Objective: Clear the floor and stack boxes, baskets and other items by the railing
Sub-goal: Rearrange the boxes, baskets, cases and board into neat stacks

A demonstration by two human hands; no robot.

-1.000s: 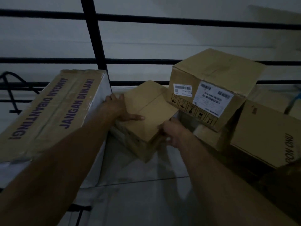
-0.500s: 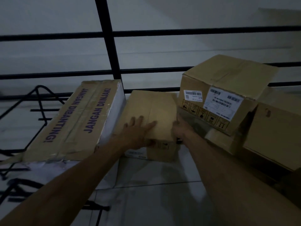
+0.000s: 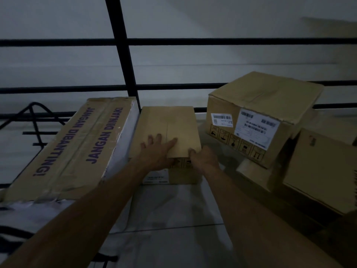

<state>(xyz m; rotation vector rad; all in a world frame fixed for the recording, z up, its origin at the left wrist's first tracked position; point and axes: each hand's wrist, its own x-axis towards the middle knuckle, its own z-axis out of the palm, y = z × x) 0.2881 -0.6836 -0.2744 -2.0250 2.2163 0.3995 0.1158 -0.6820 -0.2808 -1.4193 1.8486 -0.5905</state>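
Note:
A small brown cardboard box [image 3: 173, 122] stands on the white tiled floor against the black railing [image 3: 123, 55], between a long box and a tilted one. My left hand [image 3: 156, 149] lies flat on its top with fingers spread. My right hand [image 3: 202, 159] holds the box's near right corner, thumb curled over the top edge. The light is dim.
A long box [image 3: 77, 147] printed "JANGAN DIBANTING" lies at the left. A labelled box [image 3: 257, 117] leans tilted on other boxes [image 3: 318, 171] at the right. A black wire frame [image 3: 32, 120] stands at far left. Bare floor tiles [image 3: 170, 219] lie in front.
The small box was tilted and held up in both hands; it now sits flat on the floor, squared against the railing. My left hand moved from its side onto its top.

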